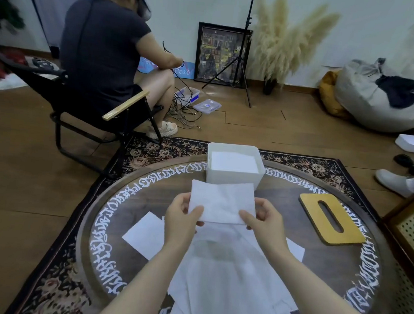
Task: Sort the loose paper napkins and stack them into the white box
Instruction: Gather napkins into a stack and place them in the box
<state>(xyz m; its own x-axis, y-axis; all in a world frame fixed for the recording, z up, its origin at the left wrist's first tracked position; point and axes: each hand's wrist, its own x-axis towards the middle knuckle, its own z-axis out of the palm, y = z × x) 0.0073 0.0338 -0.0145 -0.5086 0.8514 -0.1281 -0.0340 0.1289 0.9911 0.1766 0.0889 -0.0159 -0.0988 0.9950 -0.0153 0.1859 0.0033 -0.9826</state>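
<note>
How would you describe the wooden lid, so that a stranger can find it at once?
Look at the round dark table with white lettering around its rim. The wooden lid lies flat on its right side, right of the white box. It alone is yellow, with one long slot.

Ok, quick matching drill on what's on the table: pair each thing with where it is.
Things:
1. held napkin
2. white box
3. yellow lid
4. loose napkins

Places:
A. flat on the table, right of the box
B. far edge of the table
C. pinched between both hands
D. spread under the forearms

Pairs: 1-C, 2-B, 3-A, 4-D
</note>
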